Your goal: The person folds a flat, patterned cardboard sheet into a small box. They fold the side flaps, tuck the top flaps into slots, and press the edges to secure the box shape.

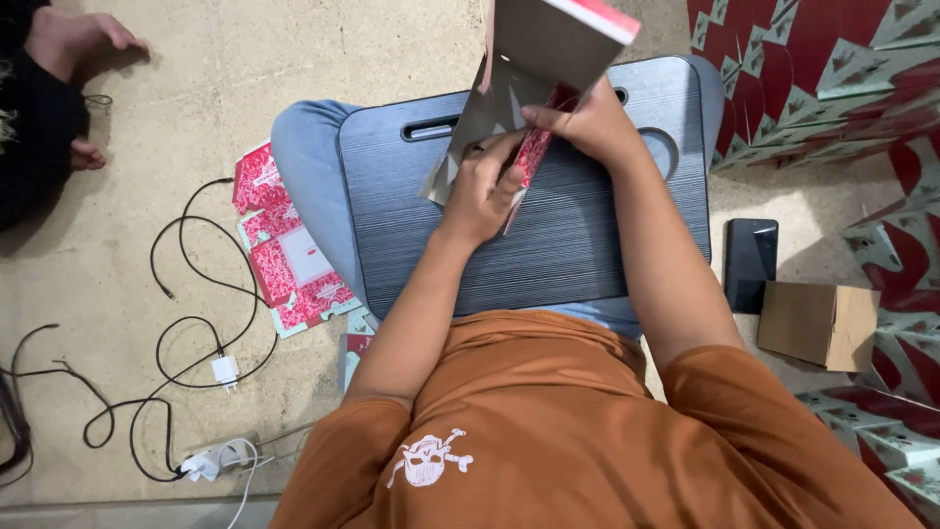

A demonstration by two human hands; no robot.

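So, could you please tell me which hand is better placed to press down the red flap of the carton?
Probably the left hand: its fingers already lie on the red flap over the lap desk, while the right hand grips and steadies the cardboard carton.

1. A lap desk [548, 245] lies across my knees, right before my chest.
2. Over its far edge I hold a half-folded carton [534, 59], my left hand [480, 191] under it, my right hand [587, 127] just beside, on its lower flap.
3. Flat cartons [289, 255] lie on the floor left of my knee.
4. Further left, cables [186, 294] loop across the floor, with a charger plug [226, 370] among them.
5. Right of the lap desk lies a phone [751, 260], and a small box [818, 323] just beside it.
6. Stacked carton sheets [832, 69] fill the far right.
7. Another person's feet [78, 44] sit at the far left corner.
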